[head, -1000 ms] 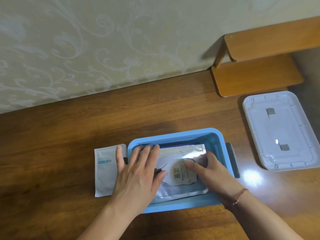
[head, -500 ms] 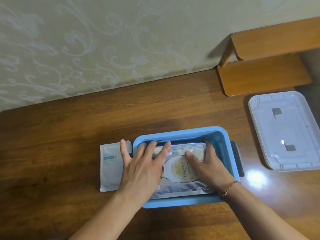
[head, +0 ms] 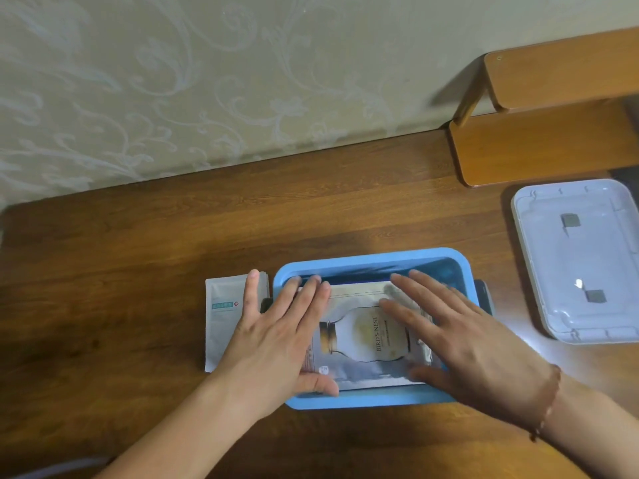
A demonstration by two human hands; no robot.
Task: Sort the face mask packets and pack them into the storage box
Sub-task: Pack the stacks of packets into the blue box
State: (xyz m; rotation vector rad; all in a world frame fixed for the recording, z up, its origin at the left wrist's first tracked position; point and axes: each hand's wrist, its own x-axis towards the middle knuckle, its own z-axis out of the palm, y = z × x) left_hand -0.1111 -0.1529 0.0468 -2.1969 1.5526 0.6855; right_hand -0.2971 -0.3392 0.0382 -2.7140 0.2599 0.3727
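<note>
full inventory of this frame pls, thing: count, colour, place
storage box: 1, blue, on the table, centre, open
silver mask packet: 1 on top, silver with a jar print reading BIRD'S NEST, lying flat in the box; any beneath cannot be counted
white mask packets: small stack, count unclear, white with a teal label, on the table against the box's left side
box lid: 1, translucent white, upturned on the table, right
dark object: 1, black, mostly hidden behind the box's right end
shelf: 1, light wood, two tiers, back right
table: 1, dark brown wood
wall: beige, scroll pattern
left hand: fingers straight, flat over the box's left end
right hand: fingers straight, flat on the silver packet; cord bracelet at wrist
</note>
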